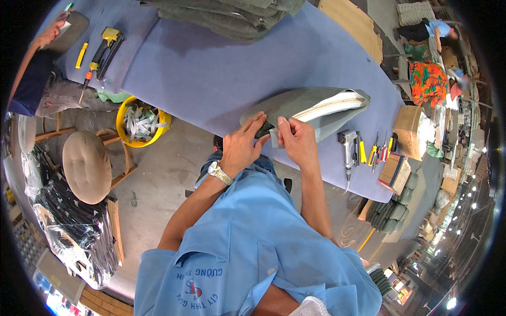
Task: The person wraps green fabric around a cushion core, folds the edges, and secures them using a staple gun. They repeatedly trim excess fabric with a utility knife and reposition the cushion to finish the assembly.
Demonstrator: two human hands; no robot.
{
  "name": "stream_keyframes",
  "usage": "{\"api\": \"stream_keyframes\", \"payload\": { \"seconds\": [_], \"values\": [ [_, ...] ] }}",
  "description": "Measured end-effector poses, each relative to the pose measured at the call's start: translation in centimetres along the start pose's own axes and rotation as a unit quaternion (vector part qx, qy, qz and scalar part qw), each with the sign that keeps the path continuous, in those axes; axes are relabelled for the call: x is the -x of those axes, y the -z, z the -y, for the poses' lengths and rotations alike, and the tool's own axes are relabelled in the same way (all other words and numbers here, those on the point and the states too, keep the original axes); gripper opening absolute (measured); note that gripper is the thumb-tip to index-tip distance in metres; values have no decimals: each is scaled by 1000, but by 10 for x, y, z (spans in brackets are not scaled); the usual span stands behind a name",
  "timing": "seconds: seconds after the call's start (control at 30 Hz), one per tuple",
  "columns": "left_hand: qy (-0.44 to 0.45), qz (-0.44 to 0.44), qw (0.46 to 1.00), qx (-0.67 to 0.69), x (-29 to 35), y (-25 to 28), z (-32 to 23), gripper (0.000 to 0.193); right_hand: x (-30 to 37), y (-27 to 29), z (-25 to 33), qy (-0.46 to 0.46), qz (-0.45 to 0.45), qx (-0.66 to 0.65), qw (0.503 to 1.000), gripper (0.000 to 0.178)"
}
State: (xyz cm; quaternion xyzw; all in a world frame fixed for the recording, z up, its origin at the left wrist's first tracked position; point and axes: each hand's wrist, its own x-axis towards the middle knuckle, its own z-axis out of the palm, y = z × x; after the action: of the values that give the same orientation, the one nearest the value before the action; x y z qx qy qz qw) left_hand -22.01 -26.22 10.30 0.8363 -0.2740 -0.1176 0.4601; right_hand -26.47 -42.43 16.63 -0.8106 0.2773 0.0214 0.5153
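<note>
A grey-green fabric-covered cushion stands on edge at the near side of the table, its pale inner edge showing along an opening. My left hand is closed on its near left corner, thumb and fingers around a dark fold of the fabric. Close beside it, my right hand is curled with thumb on top, pinching a short grey strip that hangs at the same corner. What lies inside the right fingers is hidden.
The table is blue-covered. A fabric stack lies at its far side. Rightward are a pneumatic stapler, several hand tools and a cardboard box. Leftward are another staple gun, a yellow bucket and a co-worker's hand.
</note>
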Motion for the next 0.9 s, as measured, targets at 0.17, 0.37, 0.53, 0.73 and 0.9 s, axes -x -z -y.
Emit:
{"api": "stream_keyframes", "payload": {
  "seconds": [0.17,0.37,0.53,0.73,0.9],
  "values": [
    [5,-15,1000,25,3,-4,4,55,2,-5,6,11,-3,17,1000,48],
    [-8,-17,1000,15,4,-8,7,56,14,-1,-8,18,-29,79,996,46],
    [6,2,1000,5,1,-4,0,54,9,11,-8,13,-48,31,998,46],
    [-16,11,1000,-11,-2,0,-1,56,12,9,-8,2,-42,37,998,45],
    [-42,-5,999,-9,1,-3,0,55,20,4,-2,5,-33,28,999,43]
  ]
}}
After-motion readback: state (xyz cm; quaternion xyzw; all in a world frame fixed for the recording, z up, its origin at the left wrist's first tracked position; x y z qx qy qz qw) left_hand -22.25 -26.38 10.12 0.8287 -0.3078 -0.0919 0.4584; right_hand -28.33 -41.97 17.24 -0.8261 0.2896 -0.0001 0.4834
